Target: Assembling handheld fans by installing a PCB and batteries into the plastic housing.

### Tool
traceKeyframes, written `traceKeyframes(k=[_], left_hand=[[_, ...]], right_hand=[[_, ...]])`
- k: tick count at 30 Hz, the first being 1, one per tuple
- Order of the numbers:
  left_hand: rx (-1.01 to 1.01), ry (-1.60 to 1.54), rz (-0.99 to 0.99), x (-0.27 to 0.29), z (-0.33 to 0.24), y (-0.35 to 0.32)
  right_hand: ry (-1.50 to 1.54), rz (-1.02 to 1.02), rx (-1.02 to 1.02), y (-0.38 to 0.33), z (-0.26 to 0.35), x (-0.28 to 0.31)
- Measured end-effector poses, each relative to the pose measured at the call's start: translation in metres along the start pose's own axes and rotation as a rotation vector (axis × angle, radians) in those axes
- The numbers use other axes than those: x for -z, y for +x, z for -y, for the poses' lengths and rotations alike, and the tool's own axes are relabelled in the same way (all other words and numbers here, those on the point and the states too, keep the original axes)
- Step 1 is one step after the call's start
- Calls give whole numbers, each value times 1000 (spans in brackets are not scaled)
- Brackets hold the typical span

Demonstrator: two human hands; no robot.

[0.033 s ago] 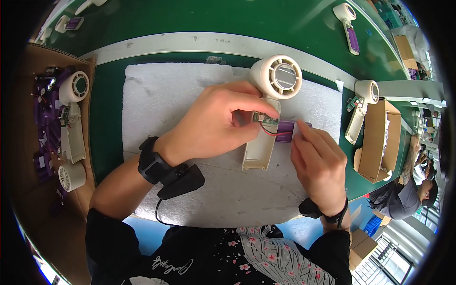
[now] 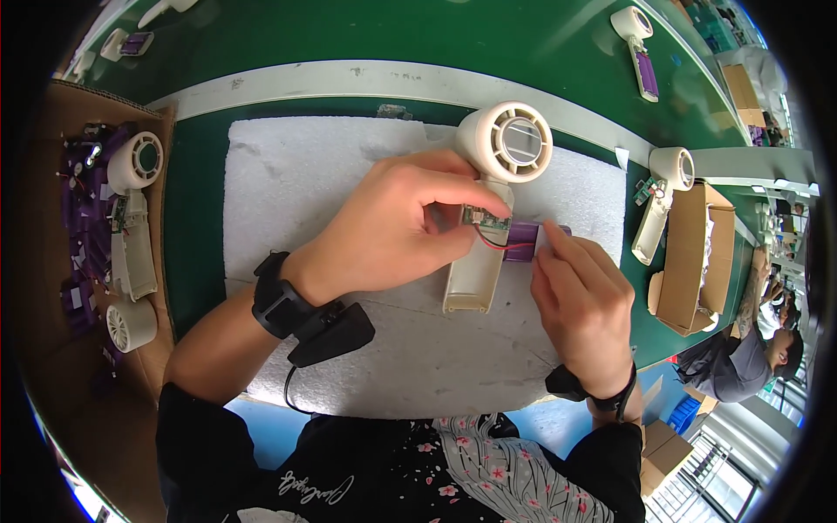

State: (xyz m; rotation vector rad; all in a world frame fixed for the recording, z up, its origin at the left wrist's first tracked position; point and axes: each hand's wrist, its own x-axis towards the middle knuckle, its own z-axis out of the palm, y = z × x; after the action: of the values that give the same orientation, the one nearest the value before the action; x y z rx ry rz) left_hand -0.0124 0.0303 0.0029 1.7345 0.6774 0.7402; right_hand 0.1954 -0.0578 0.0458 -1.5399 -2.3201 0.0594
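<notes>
A cream handheld fan [image 2: 508,142] lies on the white foam sheet, its round head away from me and its hollow handle shell [image 2: 471,283] toward me. My left hand [image 2: 388,222] is closed on the fan at the top of the handle, thumb and forefinger at the small green circuit board [image 2: 494,220]. A red and a black wire [image 2: 495,245] run from there to a purple battery [image 2: 523,234] just right of the handle. Pinched in the fingers of my right hand [image 2: 586,305] is that battery, whose right end they partly cover.
The foam sheet [image 2: 305,174] rests on a green table. At left, a cardboard box [image 2: 161,349] holds purple batteries and fan parts. Another open fan [image 2: 656,205] lies at right beside a small carton [image 2: 684,296]. More fans lie across the table; a person [image 2: 741,370] sits at far right.
</notes>
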Motion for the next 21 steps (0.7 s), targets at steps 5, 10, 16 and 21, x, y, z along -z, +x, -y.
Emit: traceKeyframes(k=[5, 10, 16, 21], left_hand=[[15, -34, -3, -2, 1, -2], [23, -38, -2, -2, 1, -1], [31, -27, 8, -1, 1, -1], [14, -33, -2, -1, 1, -1]], right_hand=[[3, -27, -32, 1, -1, -2], [53, -25, -27, 0, -12, 0], [180, 21, -6, 1, -23, 8], [149, 23, 19, 1, -21, 6]])
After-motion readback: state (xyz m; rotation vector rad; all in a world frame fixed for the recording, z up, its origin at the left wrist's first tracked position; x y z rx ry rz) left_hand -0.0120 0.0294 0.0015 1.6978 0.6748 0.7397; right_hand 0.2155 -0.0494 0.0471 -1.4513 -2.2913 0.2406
